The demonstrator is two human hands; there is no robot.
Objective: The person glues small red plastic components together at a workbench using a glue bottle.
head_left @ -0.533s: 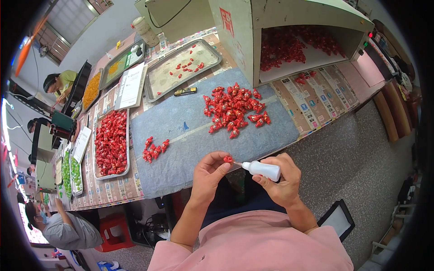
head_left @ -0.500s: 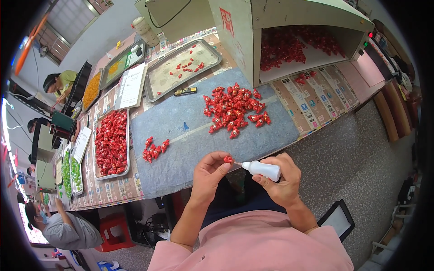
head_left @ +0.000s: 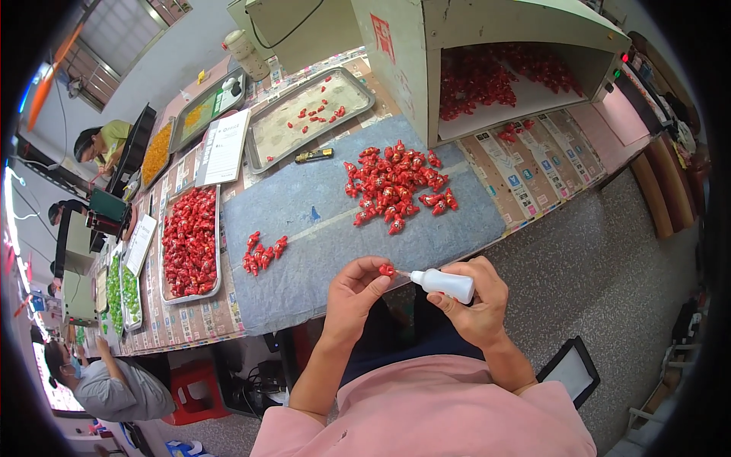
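Observation:
My left hand pinches a small red figurine between thumb and fingertips, just off the table's front edge. My right hand is closed round a white squeeze bottle, tilted sideways. Its thin nozzle points left and meets the figurine or stops very close to it; I cannot tell which. A large heap of red figurines lies ahead on the blue-grey cloth. Further left on the same cloth is a smaller group of red figurines.
A metal tray full of red pieces stands left of the cloth. Behind it are a tray with scattered red bits, paper sheets and a black-and-yellow tube. A metal box with an opening stands back right. Other people sit at the left.
Both hands keep the same hold on figurine and bottle, with only a very slight shift. The heaps on the cloth look the same.

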